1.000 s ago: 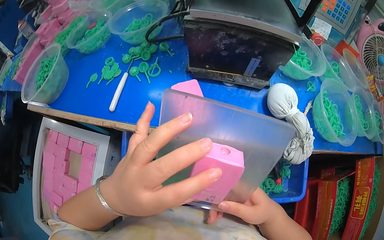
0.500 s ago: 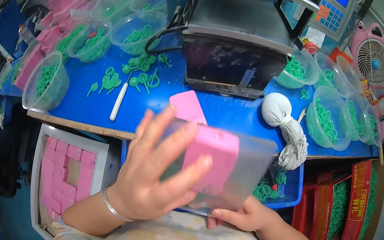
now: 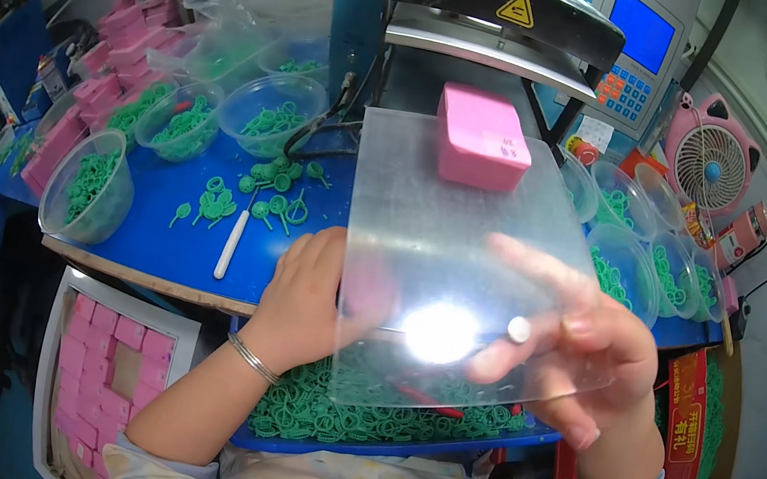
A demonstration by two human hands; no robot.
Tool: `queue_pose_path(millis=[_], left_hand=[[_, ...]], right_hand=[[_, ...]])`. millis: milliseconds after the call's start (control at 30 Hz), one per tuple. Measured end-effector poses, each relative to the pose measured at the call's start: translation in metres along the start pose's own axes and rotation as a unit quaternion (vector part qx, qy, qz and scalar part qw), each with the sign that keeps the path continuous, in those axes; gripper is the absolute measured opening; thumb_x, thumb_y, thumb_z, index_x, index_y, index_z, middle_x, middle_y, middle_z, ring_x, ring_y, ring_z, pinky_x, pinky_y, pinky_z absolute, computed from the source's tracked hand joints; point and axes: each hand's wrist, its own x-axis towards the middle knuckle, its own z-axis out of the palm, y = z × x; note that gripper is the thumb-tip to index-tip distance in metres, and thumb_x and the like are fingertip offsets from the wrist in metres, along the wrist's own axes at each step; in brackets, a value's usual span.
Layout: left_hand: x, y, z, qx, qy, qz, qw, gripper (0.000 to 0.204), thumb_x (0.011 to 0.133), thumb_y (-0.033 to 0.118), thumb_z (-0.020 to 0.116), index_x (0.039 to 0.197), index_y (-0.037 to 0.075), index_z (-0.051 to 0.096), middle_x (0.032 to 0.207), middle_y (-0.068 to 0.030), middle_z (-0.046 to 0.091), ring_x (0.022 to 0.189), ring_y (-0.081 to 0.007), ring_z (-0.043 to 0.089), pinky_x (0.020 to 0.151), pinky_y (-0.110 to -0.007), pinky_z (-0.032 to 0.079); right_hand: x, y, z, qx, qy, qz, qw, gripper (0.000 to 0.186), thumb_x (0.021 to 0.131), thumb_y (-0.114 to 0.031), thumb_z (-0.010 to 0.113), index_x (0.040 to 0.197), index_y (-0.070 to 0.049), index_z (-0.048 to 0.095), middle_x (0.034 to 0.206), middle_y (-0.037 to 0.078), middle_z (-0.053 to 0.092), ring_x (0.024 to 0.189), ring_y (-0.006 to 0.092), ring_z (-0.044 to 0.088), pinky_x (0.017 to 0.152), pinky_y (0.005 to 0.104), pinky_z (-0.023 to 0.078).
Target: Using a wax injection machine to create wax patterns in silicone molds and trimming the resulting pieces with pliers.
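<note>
A clear plastic sheet (image 3: 419,210) slants up in front of me, a bright glare on its lower part. My right hand (image 3: 603,352) grips its lower right side around a small white knob (image 3: 519,329). Some of that hand's fingers show hazily through the plastic. Over the sheet's far edge stands a pink box (image 3: 484,140) with small dark print. Beside the sheet's left edge, my left hand (image 3: 304,292), with a silvery bangle at the wrist, curls around a pink block (image 3: 371,293) blurred behind the plastic; its fingertips are partly hidden.
Beyond the sheet is a press machine (image 3: 502,16) with a control panel (image 3: 635,53). Bowls of green rings (image 3: 87,190) flank it. A white-handled tool (image 3: 231,245) lies by loose green pieces. Below are a blue tray (image 3: 382,432) of green rings and a white-framed box (image 3: 58,368) of pink blocks.
The clear sheet has tilted up and away, its pink box now farther off. My left hand has left its top for its left edge; my right hand has risen to its lower right. The blue tray shows more.
</note>
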Motion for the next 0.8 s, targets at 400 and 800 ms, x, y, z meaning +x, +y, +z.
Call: queue_pose_path(millis=[400, 800], left_hand=[[-0.004, 0.01, -0.002, 0.061, 0.07, 0.046, 0.995, 0.069, 0.065, 0.031, 0.076, 0.12, 0.004, 0.044, 0.113, -0.0171, 0.048, 0.104, -0.0351, 0.048, 0.09, -0.042, 0.038], [-0.003, 0.016, -0.001, 0.1, 0.058, 0.033, 0.993, 0.074, 0.063, 0.032, 0.077, 0.123, 0.004, 0.043, 0.115, -0.017, 0.047, 0.106, -0.0347, 0.047, 0.091, -0.043, 0.037]], right_hand=[[0.046, -0.007, 0.005, -0.144, 0.275, -0.202, 0.929, 0.045, 0.093, -0.015, 0.043, 0.13, 0.006, 0.03, 0.112, 0.03, 0.054, 0.072, 0.026, 0.066, 0.057, 0.0298, 0.056], [0.063, -0.015, -0.045, -0.338, 0.216, -0.226, 0.888, 0.04, 0.096, -0.035, 0.044, 0.093, 0.003, 0.057, 0.072, 0.012, 0.064, 0.049, 0.0144, 0.058, 0.046, 0.0233, 0.045]])
